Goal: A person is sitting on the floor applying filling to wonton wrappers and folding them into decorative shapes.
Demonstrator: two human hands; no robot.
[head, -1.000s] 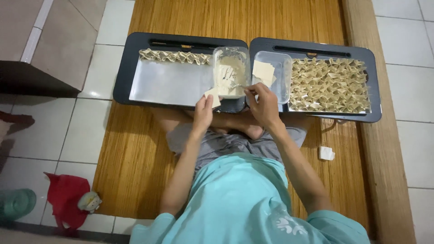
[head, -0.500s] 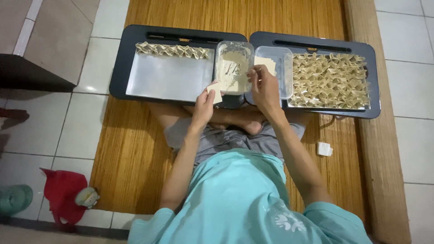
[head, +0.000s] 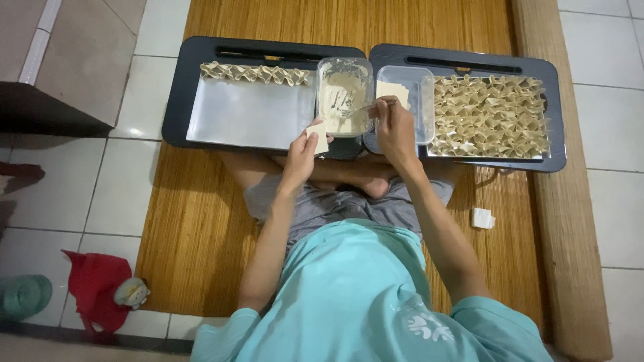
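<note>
Wrapper square [head: 317,138] gripped in left hand [head: 300,155]; fork [head: 354,109] gripped by right hand [head: 394,129] over filling tub [head: 344,96]. Right tray [head: 469,66] filled; left tray [head: 184,87] one row only.

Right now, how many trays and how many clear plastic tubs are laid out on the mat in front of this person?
Dark trays: 2, the left tray and the right tray.
Clear plastic tubs: 2, the filling tub and the wrapper tub.
Total: 4.
</note>
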